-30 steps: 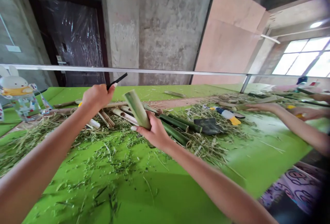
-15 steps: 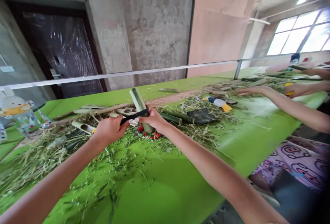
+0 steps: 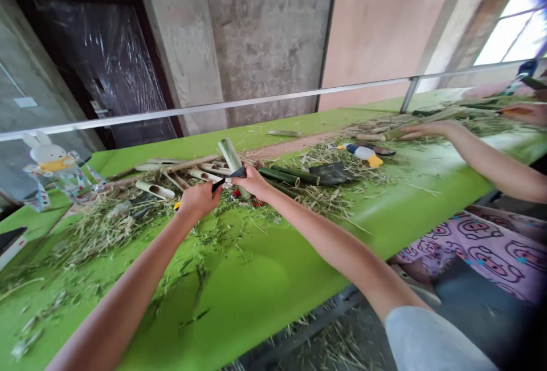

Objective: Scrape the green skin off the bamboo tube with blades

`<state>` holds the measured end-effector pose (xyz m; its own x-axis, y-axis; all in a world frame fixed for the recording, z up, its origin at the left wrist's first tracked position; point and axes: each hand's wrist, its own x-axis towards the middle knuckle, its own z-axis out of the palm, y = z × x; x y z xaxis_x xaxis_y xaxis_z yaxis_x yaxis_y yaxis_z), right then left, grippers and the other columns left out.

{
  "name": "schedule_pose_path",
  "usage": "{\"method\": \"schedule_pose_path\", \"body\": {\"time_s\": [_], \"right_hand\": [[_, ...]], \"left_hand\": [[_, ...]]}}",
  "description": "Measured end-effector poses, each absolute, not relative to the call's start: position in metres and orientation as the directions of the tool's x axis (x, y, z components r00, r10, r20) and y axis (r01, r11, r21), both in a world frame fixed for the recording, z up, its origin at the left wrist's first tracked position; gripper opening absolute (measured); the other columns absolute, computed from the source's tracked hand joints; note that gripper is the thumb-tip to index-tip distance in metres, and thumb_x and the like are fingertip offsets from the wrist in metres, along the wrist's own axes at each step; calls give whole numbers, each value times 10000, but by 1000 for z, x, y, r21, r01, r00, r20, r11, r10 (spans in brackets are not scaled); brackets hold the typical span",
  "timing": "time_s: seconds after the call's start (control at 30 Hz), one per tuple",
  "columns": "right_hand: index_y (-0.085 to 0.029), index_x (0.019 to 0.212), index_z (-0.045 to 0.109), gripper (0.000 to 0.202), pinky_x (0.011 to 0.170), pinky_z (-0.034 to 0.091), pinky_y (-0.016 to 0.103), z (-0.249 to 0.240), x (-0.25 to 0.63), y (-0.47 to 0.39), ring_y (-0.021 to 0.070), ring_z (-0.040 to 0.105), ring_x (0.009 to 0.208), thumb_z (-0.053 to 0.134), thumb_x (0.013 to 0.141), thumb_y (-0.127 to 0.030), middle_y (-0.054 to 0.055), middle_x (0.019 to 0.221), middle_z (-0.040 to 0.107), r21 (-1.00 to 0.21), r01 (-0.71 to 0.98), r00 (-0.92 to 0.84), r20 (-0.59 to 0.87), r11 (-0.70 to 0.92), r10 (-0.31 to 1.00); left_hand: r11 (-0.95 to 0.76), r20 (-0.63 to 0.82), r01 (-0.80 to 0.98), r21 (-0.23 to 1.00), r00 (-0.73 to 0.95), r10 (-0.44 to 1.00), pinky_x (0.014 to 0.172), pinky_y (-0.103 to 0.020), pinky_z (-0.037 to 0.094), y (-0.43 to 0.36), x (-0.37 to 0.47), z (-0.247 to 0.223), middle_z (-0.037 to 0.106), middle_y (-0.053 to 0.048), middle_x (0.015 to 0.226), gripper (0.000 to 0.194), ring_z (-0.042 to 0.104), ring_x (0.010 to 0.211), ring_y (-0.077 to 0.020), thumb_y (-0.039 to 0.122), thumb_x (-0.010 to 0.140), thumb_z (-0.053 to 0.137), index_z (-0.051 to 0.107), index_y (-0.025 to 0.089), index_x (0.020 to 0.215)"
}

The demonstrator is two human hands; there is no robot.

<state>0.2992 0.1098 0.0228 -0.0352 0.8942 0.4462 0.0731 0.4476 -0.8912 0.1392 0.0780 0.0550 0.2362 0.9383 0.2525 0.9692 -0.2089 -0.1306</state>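
Note:
My left hand (image 3: 199,200) is closed round the handle of a knife, with a bit of yellow showing past the fist. The knife's dark blade (image 3: 220,183) spans the gap between my hands. At its far end, the fingers of my right hand (image 3: 253,183) close on the blade. Behind it a pale green bamboo tube (image 3: 229,154) stands tilted, against the blade and my right hand. Whether my right hand grips the tube too, I cannot tell. Something red (image 3: 236,193) shows by the tube's lower end, mostly hidden.
Cut bamboo tubes (image 3: 156,190), green bamboo lengths (image 3: 280,176) and shavings (image 3: 98,228) litter the green tabletop (image 3: 265,280). Another broad knife (image 3: 333,173) lies right of my hands. A rabbit-topped cup (image 3: 51,160) stands left. A co-worker's arm (image 3: 478,151) reaches in from the right.
The view has swung a little, bringing the table's front edge and more floor into sight. The knife has shifted slightly against the tube; both hands keep their hold.

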Motion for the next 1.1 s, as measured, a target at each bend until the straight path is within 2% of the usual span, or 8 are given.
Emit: {"method": "schedule_pose_path", "body": {"time_s": [0.27, 0.4, 0.53, 0.7, 0.8, 0.87, 0.97, 1.1], "right_hand": [[-163, 938, 540, 374, 797, 445, 355, 27, 302, 107, 203, 587, 862, 643, 669, -401, 72, 930, 635, -832, 259, -38, 498, 490, 866], [-156, 988, 550, 408, 798, 445, 369, 26, 303, 104, 210, 579, 858, 655, 663, -380, 69, 942, 636, -791, 336, -94, 512, 511, 854], [-169, 1059, 535, 427, 658, 484, 329, 23, 296, 95, 164, 573, 678, 649, 678, -323, 46, 867, 628, -841, 290, -219, 406, 457, 887], [-182, 1174, 438, 605, 555, 490, 279, 30, 296, 85, 122, 553, 599, 696, 637, -294, 43, 919, 588, -891, 150, -282, 378, 429, 882], [-186, 1214, 391, 634, 530, 483, 274, 30, 302, 89, 128, 552, 580, 678, 666, -326, 16, 811, 579, -933, 73, -293, 318, 352, 902], [-183, 1186, 413, 622, 549, 486, 277, 26, 305, 94, 132, 561, 602, 692, 651, -334, 26, 841, 591, -942, 61, -268, 302, 329, 915], [-180, 1113, 459, 587, 574, 488, 274, 20, 306, 101, 127, 563, 617, 722, 613, -338, 38, 892, 609, -946, 35, -226, 308, 323, 924], [-174, 978, 509, 508, 547, 476, 249, 19, 305, 101, 112, 540, 582, 747, 568, -357, 3, 775, 602, -946, -57, -241, 324, 320, 915]], "left_hand": [[-218, 301, 976, -22, 214, 929, 652, -366, 468, 76, 138, 53, 674, -166, 873, 558, 642, 819, -304, 518, 851, 221, 617, 146, 979], [-117, 374, 990, 80, 79, 924, 659, -356, 470, 81, 130, 60, 674, -172, 874, 608, 641, 826, -297, 529, 857, 170, 622, 138, 968], [-28, 396, 988, 153, -36, 918, 668, -377, 470, 92, 107, 66, 669, -203, 910, 654, 635, 851, -315, 546, 853, 143, 623, 116, 965], [133, 336, 967, 216, -202, 920, 627, -372, 462, 99, 71, 60, 665, -228, 907, 664, 634, 841, -330, 542, 852, 145, 624, 91, 944], [47, 416, 982, 182, -120, 901, 600, -338, 448, 94, 68, 54, 674, -189, 864, 640, 640, 810, -298, 515, 870, 102, 590, 118, 986], [-26, 445, 990, 139, -39, 895, 591, -318, 437, 87, 77, 49, 678, -158, 846, 600, 644, 793, -276, 471, 887, 83, 567, 137, 1010], [-113, 421, 992, 60, 78, 904, 590, -307, 427, 76, 102, 41, 679, -135, 819, 534, 648, 765, -263, 439, 898, 116, 543, 144, 1024], [-225, 356, 974, -4, 212, 910, 608, -317, 430, 67, 127, 26, 679, -131, 820, 483, 650, 769, -266, 434, 900, 160, 534, 151, 1014]]}}
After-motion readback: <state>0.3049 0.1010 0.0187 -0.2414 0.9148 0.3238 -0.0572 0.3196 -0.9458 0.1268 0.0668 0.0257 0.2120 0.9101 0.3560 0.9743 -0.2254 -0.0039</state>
